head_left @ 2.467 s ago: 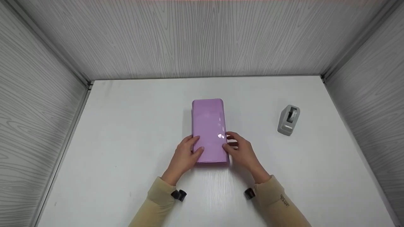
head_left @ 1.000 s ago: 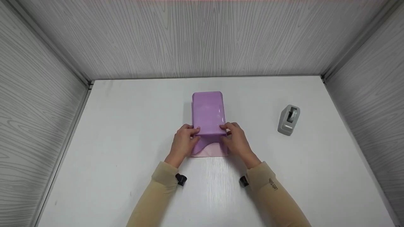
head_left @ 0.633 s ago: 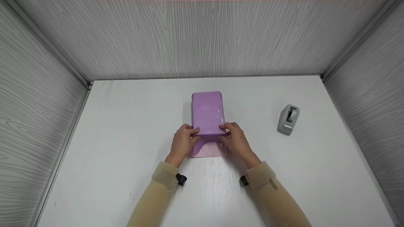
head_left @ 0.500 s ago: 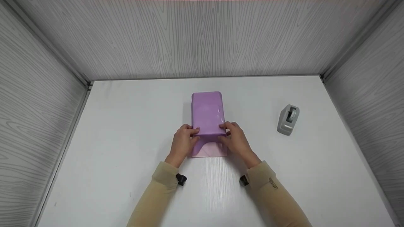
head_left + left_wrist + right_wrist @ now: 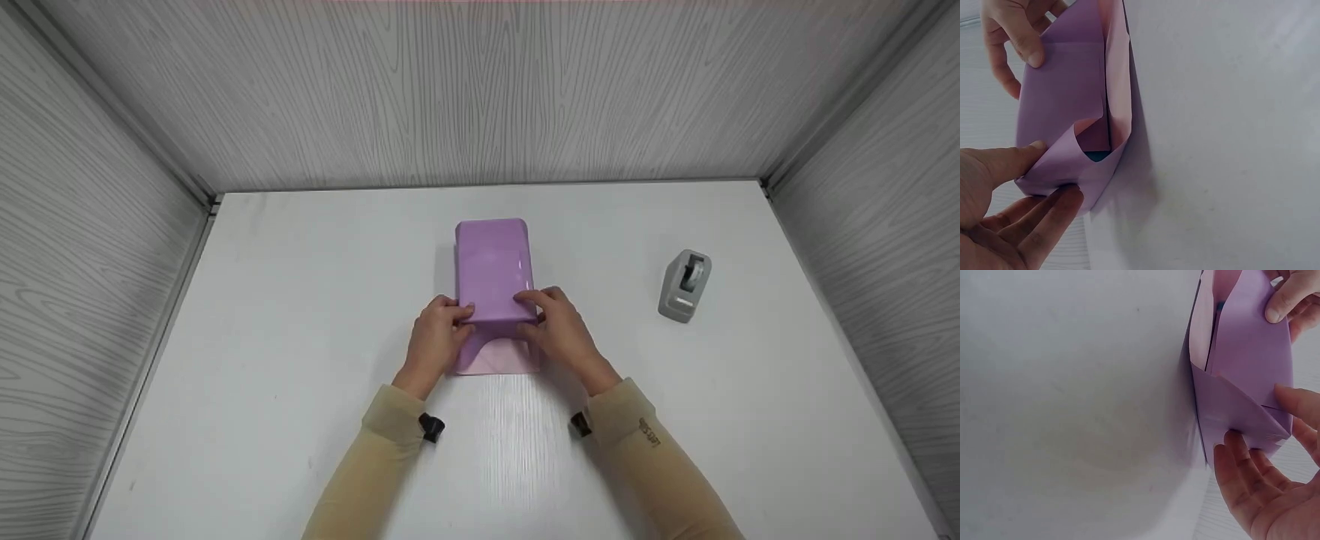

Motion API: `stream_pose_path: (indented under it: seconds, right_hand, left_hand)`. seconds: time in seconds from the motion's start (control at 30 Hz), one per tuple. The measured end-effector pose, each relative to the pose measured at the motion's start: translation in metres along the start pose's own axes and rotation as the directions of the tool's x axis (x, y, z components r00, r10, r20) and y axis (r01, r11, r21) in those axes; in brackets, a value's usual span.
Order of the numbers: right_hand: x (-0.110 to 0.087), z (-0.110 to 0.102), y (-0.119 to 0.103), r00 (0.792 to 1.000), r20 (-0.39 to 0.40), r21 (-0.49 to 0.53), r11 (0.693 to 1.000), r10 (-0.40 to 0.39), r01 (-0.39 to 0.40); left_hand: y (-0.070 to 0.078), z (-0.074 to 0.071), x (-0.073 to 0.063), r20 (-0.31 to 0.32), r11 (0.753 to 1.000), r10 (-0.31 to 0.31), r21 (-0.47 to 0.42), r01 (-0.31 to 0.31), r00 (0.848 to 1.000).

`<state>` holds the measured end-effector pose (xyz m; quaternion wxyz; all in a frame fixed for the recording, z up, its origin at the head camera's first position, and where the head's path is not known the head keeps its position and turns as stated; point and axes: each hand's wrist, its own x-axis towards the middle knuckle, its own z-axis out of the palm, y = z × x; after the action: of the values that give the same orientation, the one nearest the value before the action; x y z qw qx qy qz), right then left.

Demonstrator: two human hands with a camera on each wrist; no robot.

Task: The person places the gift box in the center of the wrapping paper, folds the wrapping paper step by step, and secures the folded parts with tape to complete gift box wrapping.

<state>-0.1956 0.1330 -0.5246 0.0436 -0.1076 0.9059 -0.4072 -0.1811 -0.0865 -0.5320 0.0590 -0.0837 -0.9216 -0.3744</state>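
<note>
A box wrapped in glossy purple wrapping paper (image 5: pixel 493 262) lies lengthwise on the white table. At its near end, the upper paper flap (image 5: pixel 1249 343) is bent down over the end face. A lower flap (image 5: pixel 498 360) showing its pale pink inner side sticks out toward me. My left hand (image 5: pixel 433 339) pinches the paper at the near left corner, thumb on the end face. At the near right corner my right hand (image 5: pixel 564 330) pinches likewise, index finger on top. Side folds tuck inward at both corners; a sliver of teal (image 5: pixel 1096 155) shows inside the left one.
A grey tape dispenser (image 5: pixel 685 285) with a roll stands to the right on the white table (image 5: pixel 322 300). Grey wood-grain panels (image 5: pixel 480 90) enclose the back and both sides.
Since the oldest frame, both hands have moved up to the near corners, and the near paper flap has been bent down, exposing the pink lower flap. Lately only the right index finger has shifted inward.
</note>
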Motion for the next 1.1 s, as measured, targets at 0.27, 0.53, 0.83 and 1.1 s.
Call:
stream_pose_path:
  seconds: [0.27, 0.53, 0.83, 1.1]
  right_hand:
    - [0.003, 0.002, -0.001, 1.0, 0.001, -0.063, 0.998, 0.016, -0.016]
    - [0.004, 0.004, -0.001, 1.0, -0.008, -0.082, 0.996, 0.03, -0.031]
    - [0.005, 0.004, -0.001, 0.999, -0.004, -0.071, 0.997, 0.044, -0.045]
    - [0.006, 0.005, 0.0, 0.999, -0.002, -0.07, 0.996, 0.053, -0.053]
  left_hand:
    - [-0.001, 0.001, 0.0, -0.004, 1.0, 0.019, 0.017, -0.019, 1.0]
    - [0.001, -0.003, 0.001, 0.029, 0.999, 0.021, 0.029, -0.021, 0.999]
    - [-0.006, -0.013, -0.004, 0.217, 1.0, -0.011, -0.023, 0.016, 0.976]
    - [-0.006, 0.0, -0.007, 0.17, 0.981, 0.042, 0.182, -0.073, 0.985]
